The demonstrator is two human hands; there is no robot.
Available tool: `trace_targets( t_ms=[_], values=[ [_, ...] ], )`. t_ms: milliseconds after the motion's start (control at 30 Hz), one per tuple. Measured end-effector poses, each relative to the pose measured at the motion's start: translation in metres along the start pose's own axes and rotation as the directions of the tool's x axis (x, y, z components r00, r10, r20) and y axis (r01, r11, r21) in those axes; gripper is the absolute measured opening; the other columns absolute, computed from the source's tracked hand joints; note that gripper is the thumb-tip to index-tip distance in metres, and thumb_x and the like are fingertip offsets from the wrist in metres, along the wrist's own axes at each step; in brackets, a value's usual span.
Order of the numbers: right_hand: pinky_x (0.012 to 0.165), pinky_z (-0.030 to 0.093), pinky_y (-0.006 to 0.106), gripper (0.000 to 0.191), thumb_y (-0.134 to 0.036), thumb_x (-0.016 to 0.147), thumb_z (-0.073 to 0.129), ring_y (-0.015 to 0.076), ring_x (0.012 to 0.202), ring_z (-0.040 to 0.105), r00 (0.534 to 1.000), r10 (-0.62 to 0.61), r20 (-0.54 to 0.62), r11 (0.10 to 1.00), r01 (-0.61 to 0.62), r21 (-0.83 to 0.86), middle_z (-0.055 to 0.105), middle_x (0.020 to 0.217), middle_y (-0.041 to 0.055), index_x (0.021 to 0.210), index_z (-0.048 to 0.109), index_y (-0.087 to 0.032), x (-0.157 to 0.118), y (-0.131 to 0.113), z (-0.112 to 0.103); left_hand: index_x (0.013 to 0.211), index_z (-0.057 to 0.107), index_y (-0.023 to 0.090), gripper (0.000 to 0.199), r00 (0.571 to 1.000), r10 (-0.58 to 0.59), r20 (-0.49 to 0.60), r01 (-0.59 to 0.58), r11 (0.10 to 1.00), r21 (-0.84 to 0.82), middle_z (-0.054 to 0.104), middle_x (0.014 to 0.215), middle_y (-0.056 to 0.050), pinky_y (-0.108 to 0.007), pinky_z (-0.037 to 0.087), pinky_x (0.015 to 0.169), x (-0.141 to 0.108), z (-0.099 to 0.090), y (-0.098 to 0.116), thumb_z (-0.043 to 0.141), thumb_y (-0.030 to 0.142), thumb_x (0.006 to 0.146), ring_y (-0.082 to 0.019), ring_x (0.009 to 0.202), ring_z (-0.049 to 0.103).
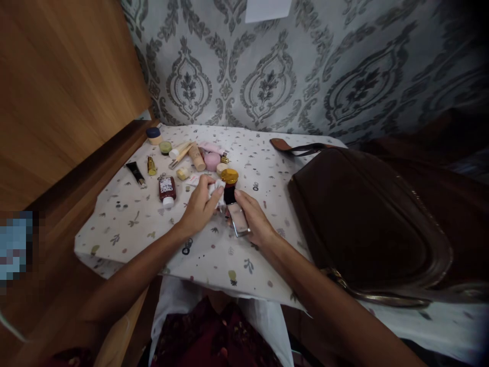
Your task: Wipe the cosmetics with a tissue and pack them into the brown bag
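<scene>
My right hand (254, 219) is closed around a foundation bottle (239, 219) with clear glass, beige contents and a black cap. In my left hand (200, 206) a crumpled white tissue (217, 188) is pinched, close beside the bottle's cap. Just beyond the cap stands a jar with a golden-yellow lid (229, 176). Left of my left hand lies a dark red bottle (167, 189) with a white cap and a label. Behind the hands sit a pink rounded container (212, 161) and a beige tube (196, 157).
A large dark brown leather bag (367, 219) fills the table's right side, its strap (286, 146) reaching left. On the left are a black tube (136, 174), a small gold bottle (152, 165), a green-lidded jar (165, 148) and a blue-lidded jar (154, 135). A wooden panel (69, 66) borders the left.
</scene>
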State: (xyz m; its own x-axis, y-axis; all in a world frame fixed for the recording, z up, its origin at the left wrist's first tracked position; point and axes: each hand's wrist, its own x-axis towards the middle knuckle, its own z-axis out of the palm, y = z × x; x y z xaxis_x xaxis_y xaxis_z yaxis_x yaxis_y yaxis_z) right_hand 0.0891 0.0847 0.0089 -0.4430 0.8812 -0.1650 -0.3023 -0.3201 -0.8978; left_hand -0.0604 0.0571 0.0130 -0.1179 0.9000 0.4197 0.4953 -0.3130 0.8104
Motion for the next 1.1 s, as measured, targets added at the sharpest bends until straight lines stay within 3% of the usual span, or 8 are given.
trace_targets(
  t_ms=[100, 267, 400, 500, 633, 733, 933, 1100],
  values=[
    [0.046, 0.044, 0.023, 0.045, -0.059, 0.067, 0.081, 0.0123, 0.053, 0.054, 0.998, -0.029, -0.047, 0.998, 0.031, 0.050, 0.061, 0.065, -0.0037, 0.082, 0.063, -0.021, 0.002, 0.001, 0.001, 0.098, 0.042, 0.022, 0.015, 0.989, 0.145, 0.038, -0.149, 0.983, 0.110, 0.054, 0.088, -0.001, -0.031, 0.048, 0.077, -0.003, 0.004, 0.003, 0.044, 0.036, 0.101, -0.017, 0.082, 0.056],
    [0.043, 0.041, 0.023, 0.048, -0.066, 0.074, 0.074, 0.0115, 0.047, 0.050, 0.977, 0.020, -0.210, 0.985, 0.017, 0.171, 0.055, 0.056, -0.0050, 0.074, 0.058, -0.021, 0.015, 0.003, -0.010, 0.100, 0.043, 0.021, 0.010, 0.921, 0.289, 0.260, -0.328, 0.936, 0.123, 0.057, 0.095, -0.005, -0.032, 0.050, 0.079, -0.016, 0.017, 0.008, 0.043, 0.031, 0.101, -0.019, 0.088, 0.058],
    [0.047, 0.049, 0.027, 0.052, -0.071, 0.085, 0.059, 0.0146, 0.051, 0.056, 0.937, 0.063, -0.344, 0.968, 0.027, 0.249, 0.060, 0.058, -0.0001, 0.073, 0.058, -0.020, 0.026, 0.003, -0.025, 0.105, 0.044, 0.021, 0.014, 0.875, 0.282, 0.394, -0.365, 0.919, 0.151, 0.058, 0.103, -0.007, -0.035, 0.053, 0.079, -0.026, 0.026, 0.012, 0.046, 0.034, 0.100, -0.022, 0.094, 0.063],
    [0.054, 0.055, 0.028, 0.051, -0.068, 0.092, 0.050, 0.0152, 0.054, 0.060, 0.915, 0.094, -0.391, 0.938, 0.050, 0.343, 0.062, 0.061, 0.0011, 0.073, 0.057, -0.021, 0.032, 0.004, -0.029, 0.110, 0.042, 0.022, 0.020, 0.893, 0.235, 0.385, -0.315, 0.936, 0.158, 0.060, 0.108, -0.008, -0.036, 0.054, 0.082, -0.027, 0.030, 0.011, 0.050, 0.035, 0.099, -0.023, 0.099, 0.065],
    [0.065, 0.061, 0.033, 0.045, -0.055, 0.101, 0.041, 0.0190, 0.066, 0.066, 0.938, 0.132, -0.320, 0.901, 0.021, 0.434, 0.066, 0.066, 0.0026, 0.078, 0.061, -0.022, 0.032, 0.007, -0.024, 0.122, 0.038, 0.020, 0.035, 0.941, 0.194, 0.278, -0.230, 0.968, 0.100, 0.062, 0.120, -0.012, -0.038, 0.054, 0.090, -0.023, 0.030, 0.005, 0.057, 0.030, 0.095, -0.025, 0.109, 0.065],
    [0.072, 0.063, 0.035, 0.035, -0.045, 0.102, 0.045, 0.0211, 0.079, 0.070, 0.957, 0.125, -0.260, 0.886, 0.010, 0.463, 0.070, 0.072, 0.0032, 0.084, 0.064, -0.022, 0.030, 0.009, -0.021, 0.129, 0.037, 0.019, 0.042, 0.942, 0.206, 0.266, -0.237, 0.968, 0.089, 0.062, 0.126, -0.014, -0.039, 0.054, 0.094, -0.021, 0.028, 0.002, 0.059, 0.026, 0.094, -0.025, 0.113, 0.065],
    [0.074, 0.062, 0.033, 0.029, -0.042, 0.100, 0.049, 0.0199, 0.077, 0.069, 0.982, 0.183, -0.046, 0.833, -0.130, 0.538, 0.070, 0.073, 0.0027, 0.088, 0.063, -0.020, 0.026, 0.012, -0.024, 0.126, 0.048, 0.017, 0.033, 0.883, 0.337, 0.326, -0.424, 0.870, 0.251, 0.066, 0.120, -0.013, -0.039, 0.055, 0.096, -0.020, 0.024, -0.004, 0.054, 0.034, 0.098, -0.025, 0.117, 0.065],
    [0.055, 0.057, 0.026, 0.035, -0.038, 0.104, 0.039, 0.0151, 0.060, 0.062, 0.963, 0.265, 0.055, 0.796, -0.251, 0.552, 0.069, 0.072, 0.0014, 0.088, 0.062, -0.018, 0.025, 0.010, -0.023, 0.107, 0.058, 0.015, 0.020, 0.836, 0.498, 0.228, -0.546, 0.798, 0.257, 0.070, 0.099, -0.010, -0.030, 0.056, 0.083, -0.017, 0.020, 0.001, 0.043, 0.028, 0.103, -0.020, 0.098, 0.069]
  ],
)
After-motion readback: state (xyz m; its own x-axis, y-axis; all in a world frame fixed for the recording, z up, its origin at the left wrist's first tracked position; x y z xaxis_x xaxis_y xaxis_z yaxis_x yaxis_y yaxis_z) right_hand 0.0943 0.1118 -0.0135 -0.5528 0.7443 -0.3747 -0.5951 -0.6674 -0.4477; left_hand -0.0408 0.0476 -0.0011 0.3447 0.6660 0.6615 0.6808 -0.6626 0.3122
